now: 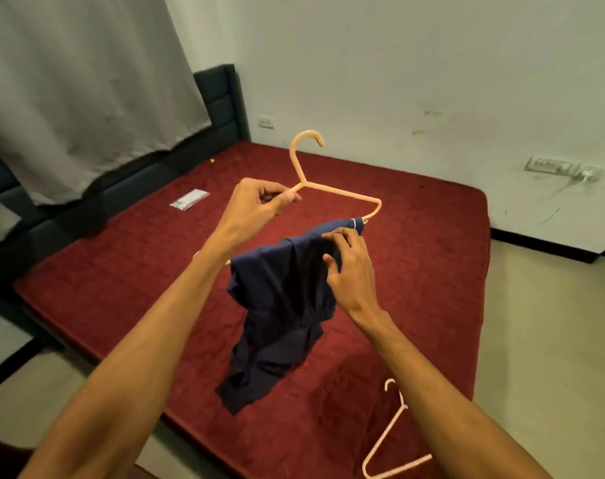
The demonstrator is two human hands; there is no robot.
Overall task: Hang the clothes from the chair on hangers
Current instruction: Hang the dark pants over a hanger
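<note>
Above the red bed (415, 257), your left hand (256, 202) pinches the hanger (342, 191) neck; your right hand (349, 267), nearer the bar's outer end, fingers the navy garment (277, 305) draped there.

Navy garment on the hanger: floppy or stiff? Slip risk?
Probably floppy: the navy garment hangs in loose folds. Likely light: the thin hanger isn't visibly bending. Could slide, being only draped over the tilted bar.

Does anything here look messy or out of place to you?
Yes. The navy garment hangs bunched and twisted over the tilted peach hanger, which the left hand holds by its neck while the right hand pinches the cloth. A stray clear packet lies on the red bed.
</note>
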